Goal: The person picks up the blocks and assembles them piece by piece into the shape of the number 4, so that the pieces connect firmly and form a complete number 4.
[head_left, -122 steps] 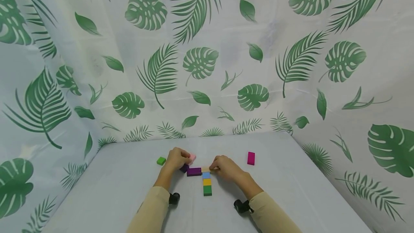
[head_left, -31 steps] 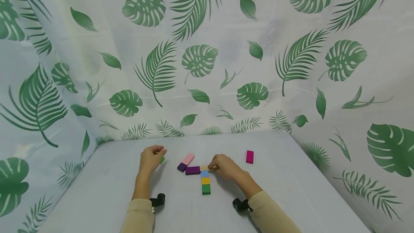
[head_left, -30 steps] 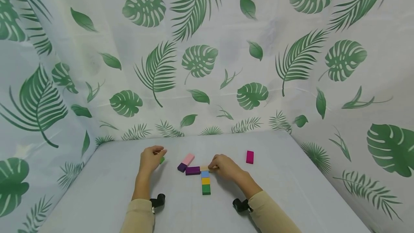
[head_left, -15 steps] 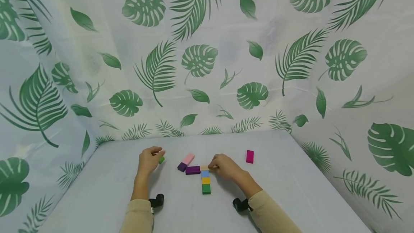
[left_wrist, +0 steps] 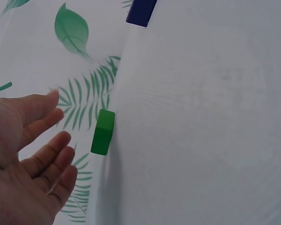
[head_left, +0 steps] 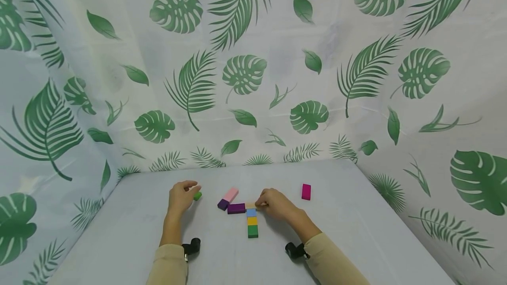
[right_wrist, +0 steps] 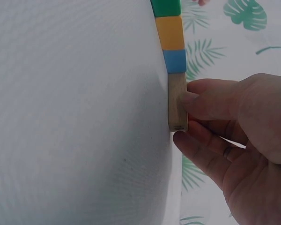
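Note:
My left hand (head_left: 181, 196) hovers just left of a small light green block (head_left: 197, 196). The left wrist view shows its fingers (left_wrist: 51, 159) loosely bent and apart from that green block (left_wrist: 103, 132). My right hand (head_left: 276, 204) pinches a plain wooden block (right_wrist: 177, 101), thumb on its face and fingers around its far side and end. Against the wooden block sits a blue block (head_left: 251, 212), followed by a yellow block (head_left: 252, 221) and a dark green block (head_left: 252, 231) in a column. A purple block (head_left: 236, 208) lies at the wooden block's left.
Left of the purple block, a dark purple block (head_left: 223, 204) meets a pink block (head_left: 231, 195) at a slant. A magenta block (head_left: 306, 191) lies alone at the right. A leaf-patterned curtain (head_left: 253, 100) encloses the white table (head_left: 356, 241) at the back and sides.
My left hand has left the pink and dark purple blocks and moved left to the light green block, then drifted slightly away from it. The right hand has stayed at the wooden block.

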`<state>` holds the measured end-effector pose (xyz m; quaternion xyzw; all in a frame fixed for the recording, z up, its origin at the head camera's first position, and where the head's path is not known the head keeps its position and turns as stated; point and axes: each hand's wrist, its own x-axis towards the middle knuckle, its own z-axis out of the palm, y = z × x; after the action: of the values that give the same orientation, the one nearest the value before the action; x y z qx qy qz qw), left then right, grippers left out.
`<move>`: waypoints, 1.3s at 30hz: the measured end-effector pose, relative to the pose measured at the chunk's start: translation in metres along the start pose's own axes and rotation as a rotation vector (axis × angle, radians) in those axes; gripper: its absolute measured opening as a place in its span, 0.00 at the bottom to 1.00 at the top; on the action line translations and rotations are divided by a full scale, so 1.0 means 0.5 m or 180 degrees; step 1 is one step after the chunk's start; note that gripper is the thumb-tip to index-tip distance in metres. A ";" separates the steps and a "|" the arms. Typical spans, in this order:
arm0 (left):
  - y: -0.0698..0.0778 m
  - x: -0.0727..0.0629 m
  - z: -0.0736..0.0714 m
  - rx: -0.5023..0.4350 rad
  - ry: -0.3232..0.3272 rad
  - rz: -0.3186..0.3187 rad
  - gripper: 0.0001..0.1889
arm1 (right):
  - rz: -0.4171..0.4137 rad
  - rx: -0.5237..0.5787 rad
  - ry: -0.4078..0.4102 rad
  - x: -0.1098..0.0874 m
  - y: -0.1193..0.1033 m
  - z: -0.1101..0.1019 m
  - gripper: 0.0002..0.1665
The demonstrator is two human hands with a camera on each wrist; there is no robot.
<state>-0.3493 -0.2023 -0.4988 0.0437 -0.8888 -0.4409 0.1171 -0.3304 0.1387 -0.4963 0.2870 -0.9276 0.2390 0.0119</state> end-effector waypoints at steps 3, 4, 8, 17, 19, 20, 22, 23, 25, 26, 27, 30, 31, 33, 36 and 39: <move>-0.002 0.001 0.000 0.0069 -0.0049 -0.0022 0.20 | 0.0006 -0.0015 -0.0013 0.000 0.000 0.000 0.13; -0.003 0.001 0.000 0.0089 -0.0071 -0.0027 0.20 | 0.0004 -0.0011 -0.0016 0.000 0.000 -0.001 0.13; -0.007 0.003 0.000 0.0159 -0.0136 -0.0039 0.19 | -0.0016 0.0030 -0.0032 0.000 -0.002 -0.003 0.12; -0.020 0.005 0.004 0.0174 -0.0245 -0.0074 0.19 | -0.0069 0.0011 -0.0008 -0.001 -0.001 -0.003 0.12; -0.022 0.004 0.005 0.0180 -0.0249 -0.0034 0.18 | -0.0066 0.0011 -0.0010 -0.002 -0.002 -0.003 0.12; -0.022 0.004 0.006 0.0184 -0.0247 -0.0018 0.18 | -0.0066 0.0012 -0.0009 -0.002 -0.002 -0.003 0.12; -0.022 0.003 0.007 0.0186 -0.0251 -0.0006 0.17 | -0.0068 0.0013 -0.0005 -0.002 -0.002 -0.003 0.12; -0.023 0.003 0.007 0.0191 -0.0255 0.0007 0.17 | -0.0072 0.0013 -0.0004 -0.002 -0.002 -0.003 0.12; -0.023 0.002 0.009 0.0193 -0.0256 0.0010 0.17 | -0.0081 0.0008 0.0001 -0.002 -0.002 -0.003 0.11; -0.023 0.002 0.009 0.0197 -0.0256 0.0009 0.16 | -0.0086 0.0007 0.0003 -0.002 -0.002 -0.003 0.11; -0.023 0.002 0.009 0.0198 -0.0262 0.0011 0.16 | -0.0086 0.0005 0.0001 -0.002 -0.001 -0.003 0.11; -0.024 0.001 0.010 0.0197 -0.0261 0.0007 0.16 | -0.0086 -0.0003 -0.0007 -0.002 -0.001 -0.002 0.11; -0.025 0.001 0.010 0.0200 -0.0256 0.0012 0.16 | -0.0084 -0.0001 -0.0008 -0.002 -0.001 -0.002 0.11; -0.027 0.002 0.011 0.0206 -0.0248 0.0023 0.15 | -0.0081 0.0007 -0.0007 -0.003 -0.001 -0.002 0.11; -0.028 0.003 0.013 0.0208 -0.0239 0.0037 0.15 | -0.0077 0.0010 -0.0001 -0.004 -0.002 -0.003 0.11; -0.028 0.002 0.014 0.0205 -0.0257 0.0031 0.15 | -0.0071 0.0001 0.0002 -0.004 -0.001 -0.003 0.11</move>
<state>-0.3524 -0.2058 -0.5138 0.0253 -0.9068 -0.4129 0.0817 -0.3287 0.1398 -0.4949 0.2972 -0.9243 0.2391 0.0148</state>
